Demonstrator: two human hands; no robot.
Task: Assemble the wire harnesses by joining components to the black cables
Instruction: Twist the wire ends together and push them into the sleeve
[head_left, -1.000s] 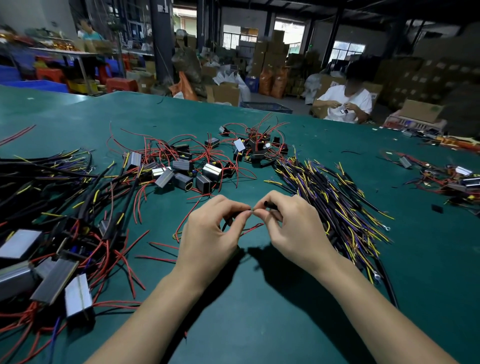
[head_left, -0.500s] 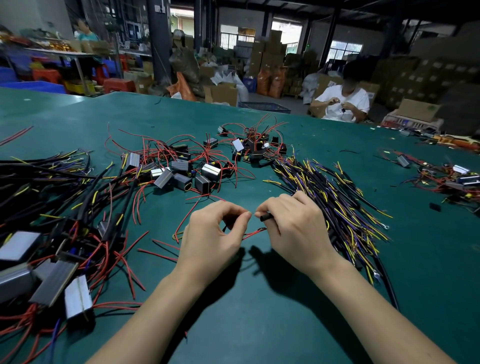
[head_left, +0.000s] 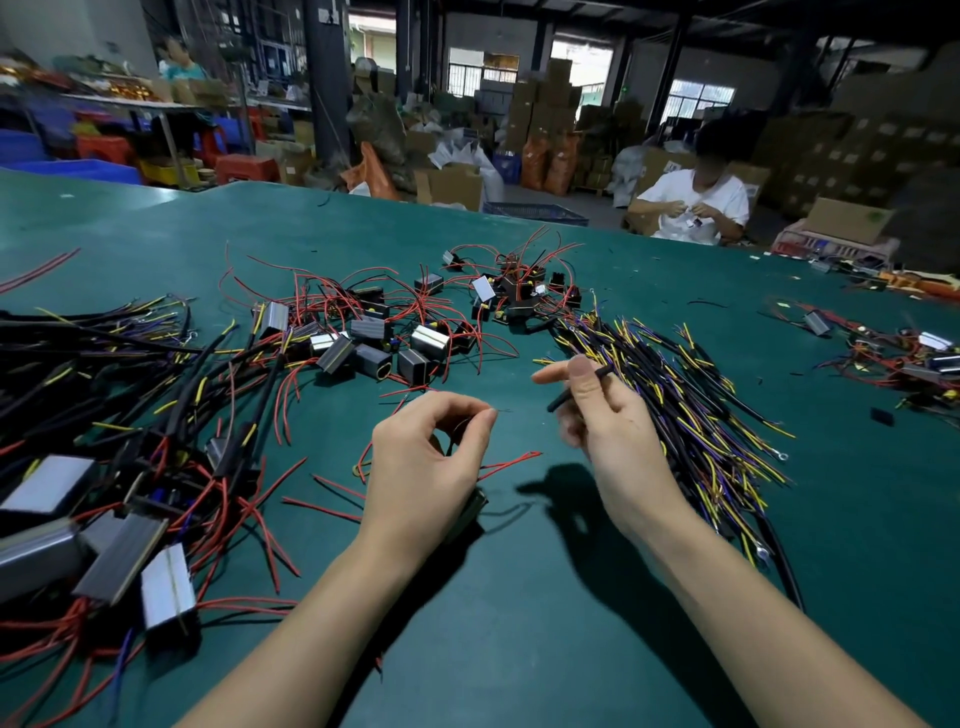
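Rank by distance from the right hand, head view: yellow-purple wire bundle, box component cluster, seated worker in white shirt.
1. Yellow-purple wire bundle: touching the right hand, on its right.
2. Box component cluster: up-left, mid-table.
3. Seated worker in white shirt: beyond the table's far edge.

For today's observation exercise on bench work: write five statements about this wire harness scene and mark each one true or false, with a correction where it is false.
1. The right hand holds a short black tube. True.
2. The left hand lies flat and open on the table. False: its thumb and forefinger pinch a thin wire end.
3. The two hands touch each other. False: a gap of green table shows between them.
4. A bundle of black, yellow and purple wires lies right of the right hand. True.
5. The small metal boxes with red wires lie nearer the person than the hands. False: they lie beyond the hands.
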